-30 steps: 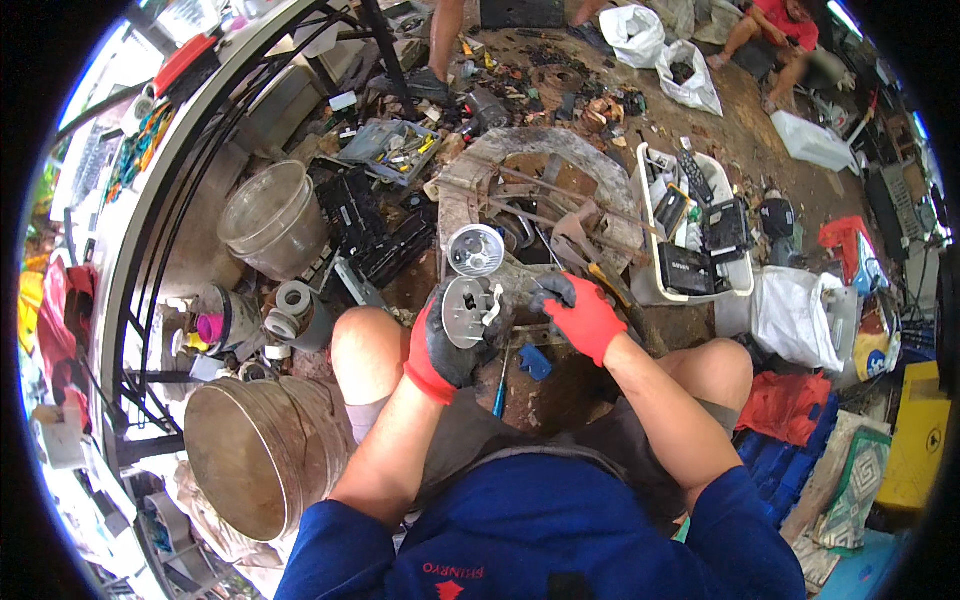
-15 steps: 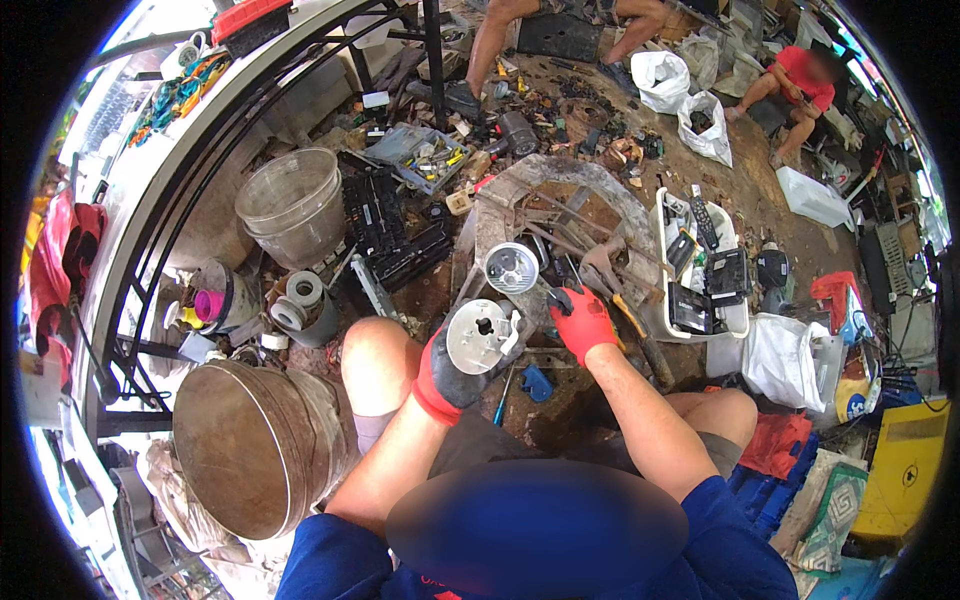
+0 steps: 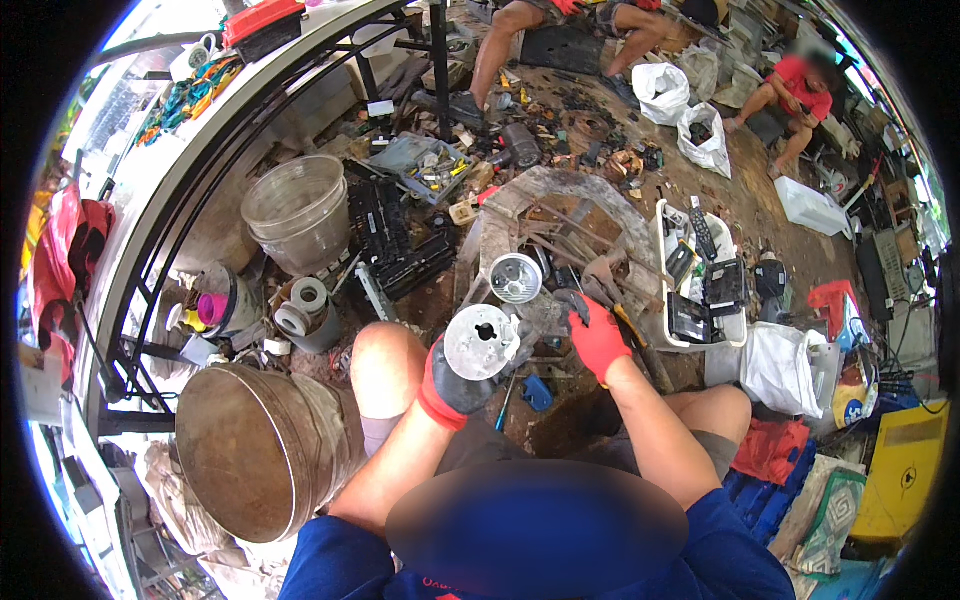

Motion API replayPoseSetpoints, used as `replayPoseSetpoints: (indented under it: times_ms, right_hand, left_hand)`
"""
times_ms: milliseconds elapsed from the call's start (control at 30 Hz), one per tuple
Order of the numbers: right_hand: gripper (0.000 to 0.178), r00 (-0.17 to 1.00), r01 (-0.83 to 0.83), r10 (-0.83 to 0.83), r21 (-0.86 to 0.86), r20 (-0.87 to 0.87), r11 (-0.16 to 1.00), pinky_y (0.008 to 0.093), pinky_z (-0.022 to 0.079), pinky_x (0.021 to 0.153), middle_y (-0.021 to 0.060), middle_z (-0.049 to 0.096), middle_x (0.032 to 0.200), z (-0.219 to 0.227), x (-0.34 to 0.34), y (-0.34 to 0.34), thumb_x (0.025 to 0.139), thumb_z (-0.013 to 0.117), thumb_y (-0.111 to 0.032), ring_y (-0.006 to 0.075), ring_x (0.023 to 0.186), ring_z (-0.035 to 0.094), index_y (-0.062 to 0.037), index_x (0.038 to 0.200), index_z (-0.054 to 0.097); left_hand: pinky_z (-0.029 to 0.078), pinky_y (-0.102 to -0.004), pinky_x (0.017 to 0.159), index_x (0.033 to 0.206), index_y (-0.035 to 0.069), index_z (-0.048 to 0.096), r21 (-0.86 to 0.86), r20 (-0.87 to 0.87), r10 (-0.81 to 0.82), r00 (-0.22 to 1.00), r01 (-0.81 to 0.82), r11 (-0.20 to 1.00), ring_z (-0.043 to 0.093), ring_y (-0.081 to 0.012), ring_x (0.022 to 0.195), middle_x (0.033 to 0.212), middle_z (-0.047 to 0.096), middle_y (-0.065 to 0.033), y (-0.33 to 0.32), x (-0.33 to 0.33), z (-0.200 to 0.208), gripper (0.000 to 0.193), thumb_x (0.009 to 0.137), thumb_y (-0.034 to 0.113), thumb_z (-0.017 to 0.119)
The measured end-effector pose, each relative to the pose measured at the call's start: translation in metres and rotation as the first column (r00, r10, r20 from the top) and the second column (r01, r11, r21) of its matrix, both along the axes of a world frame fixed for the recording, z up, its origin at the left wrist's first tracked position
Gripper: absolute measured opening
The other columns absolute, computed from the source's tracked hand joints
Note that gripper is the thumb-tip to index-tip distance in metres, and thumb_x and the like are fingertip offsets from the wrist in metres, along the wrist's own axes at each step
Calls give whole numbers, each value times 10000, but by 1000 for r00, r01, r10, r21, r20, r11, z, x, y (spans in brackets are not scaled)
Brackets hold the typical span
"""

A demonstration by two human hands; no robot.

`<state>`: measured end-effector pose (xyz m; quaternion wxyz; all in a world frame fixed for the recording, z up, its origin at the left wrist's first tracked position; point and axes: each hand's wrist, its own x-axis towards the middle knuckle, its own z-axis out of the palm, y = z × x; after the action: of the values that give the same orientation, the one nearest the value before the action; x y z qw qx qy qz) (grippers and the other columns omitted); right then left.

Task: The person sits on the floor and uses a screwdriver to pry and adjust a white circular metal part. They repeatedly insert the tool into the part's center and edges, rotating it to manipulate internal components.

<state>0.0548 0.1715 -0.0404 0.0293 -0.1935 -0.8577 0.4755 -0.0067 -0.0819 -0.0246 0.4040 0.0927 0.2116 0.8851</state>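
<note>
A round white plastic part with a dark hole in its middle rests in my left hand, gloved in red and dark grey, with the fingers wrapped under it. Just beyond it sits a shiny cup-shaped round piece at the near edge of a worn, ring-shaped metal frame. My right hand, in a matching glove, is to the right of that piece and apart from the white part. Its fingers are curled together; what they hold, if anything, is hidden. Below lie a blue plastic piece and a thin blue-handled tool.
A hammer-like tool lies on the frame. To the right, a white bin holds remotes and black casings. Buckets stand on the left, a large one close by. Scrap covers the floor ahead, where two other people sit.
My right hand has drawn a little to the right and down, away from the shiny cup-shaped piece. The white part has turned in my left hand, and its side tab shows less.
</note>
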Motion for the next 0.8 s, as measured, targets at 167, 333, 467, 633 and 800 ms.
replayPoseSetpoints:
  times_ms: [167, 333, 467, 633, 800]
  right_hand:
    - [497, 920, -376, 335, -218, -201, 901, 373, 520, 937, 192, 668, 1219, 83, 35, -33, 880, 719, -117, 281, 1111, 662, -34, 1349, 575]
    - [372, 947, -299, 262, -211, -186, 930, 343, 529, 898, 134, 711, 1070, 64, 60, -34, 846, 747, -84, 198, 988, 674, -10, 1192, 631]
    - [267, 962, -260, 215, -337, -167, 905, 312, 523, 826, 80, 702, 967, 49, 60, -27, 858, 719, -60, 136, 885, 638, -6, 1108, 641]
    - [178, 942, -335, 281, -545, -183, 769, 276, 489, 770, 5, 647, 900, 49, 56, -9, 885, 664, -18, 84, 849, 578, -16, 1059, 630]
    - [146, 950, -311, 187, -704, -250, 639, 268, 478, 775, -2, 639, 923, 70, 72, 12, 909, 615, 0, 82, 867, 577, -8, 1055, 618]
  left_hand:
    - [561, -327, 832, 1186, 41, 617, -383, -793, -143, 593, -302, 873, 669, -173, 957, 1097, 682, -64, 14, 13, 12, 239, 986, 170, 618]
    - [576, -356, 889, 1178, 53, 597, -375, -89, -298, 950, 245, 894, 672, -168, 994, 1102, 673, -66, 26, 38, 0, 212, 994, 155, 620]
    - [548, -380, 979, 1339, 27, 539, -364, -233, -378, 896, 280, 888, 654, -211, 1122, 1284, 633, -99, 22, 32, -24, 427, 928, -21, 642]
    - [553, -366, 895, 1264, 41, 594, -556, -587, -392, 709, -1, 831, 671, -206, 1049, 1150, 682, -93, 20, 23, -17, 326, 952, 119, 646]
    - [532, -354, 714, 1058, 21, 664, -397, -910, -394, 129, -544, 739, 656, -240, 800, 876, 689, -94, 25, -20, 39, 230, 1001, 230, 586]
